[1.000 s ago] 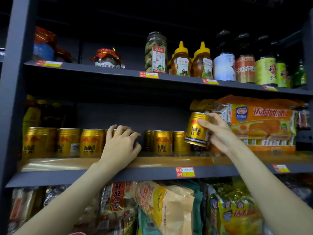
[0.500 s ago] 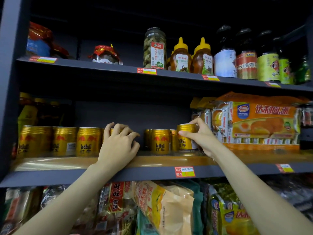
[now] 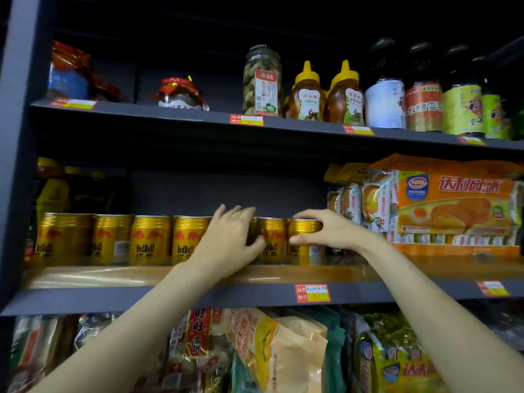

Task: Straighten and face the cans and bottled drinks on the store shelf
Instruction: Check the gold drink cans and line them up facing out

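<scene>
Head view: gold Red Bull can [image 3: 304,242] upright on middle shelf [image 3: 170,297], rightmost of the can row, about 3 o'clock of centre. Right hand [image 3: 329,229] grasps it, thumb in front, fingers over the rim. Left hand [image 3: 229,239] lies on a hidden can at its 9 o'clock; grip cannot be told. Neighbour can [image 3: 273,241] stands between the hands. Orange cake pack [image 3: 453,202] at 3 o'clock.

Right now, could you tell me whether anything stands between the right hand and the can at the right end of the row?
Nothing visible does. The right hand already grips the rightmost gold can, fingers over its top and thumb on its front. The left hand is at the cans beside it.
</scene>
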Demonstrator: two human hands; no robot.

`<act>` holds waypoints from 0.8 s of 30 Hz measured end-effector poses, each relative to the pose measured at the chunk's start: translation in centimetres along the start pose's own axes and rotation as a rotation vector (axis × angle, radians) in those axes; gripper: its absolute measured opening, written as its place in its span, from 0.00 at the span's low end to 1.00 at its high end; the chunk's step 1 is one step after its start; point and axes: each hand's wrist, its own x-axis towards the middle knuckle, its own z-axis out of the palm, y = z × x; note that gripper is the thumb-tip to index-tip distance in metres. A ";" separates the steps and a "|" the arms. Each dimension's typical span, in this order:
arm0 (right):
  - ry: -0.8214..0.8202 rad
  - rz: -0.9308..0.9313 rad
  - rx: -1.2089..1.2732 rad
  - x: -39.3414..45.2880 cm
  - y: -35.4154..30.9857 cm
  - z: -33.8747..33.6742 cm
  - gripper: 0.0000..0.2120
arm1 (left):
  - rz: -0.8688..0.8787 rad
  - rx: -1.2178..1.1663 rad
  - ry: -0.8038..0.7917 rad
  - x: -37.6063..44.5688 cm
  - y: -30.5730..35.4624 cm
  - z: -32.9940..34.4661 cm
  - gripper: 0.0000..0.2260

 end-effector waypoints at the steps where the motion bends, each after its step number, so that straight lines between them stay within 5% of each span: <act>1: -0.044 0.002 -0.026 0.1 0.0 -0.4 0.36 | -0.018 -0.049 -0.093 0.7 0.6 0.3 0.29; 6: -0.063 -0.010 -0.138 0.3 0.5 -1.0 0.33 | -0.136 -0.264 -0.329 3.5 1.2 1.7 0.36; 24: 0.096 0.050 -0.360 0.3 -0.4 0.2 0.39 | -0.221 -0.077 -0.091 3.1 1.4 1.9 0.27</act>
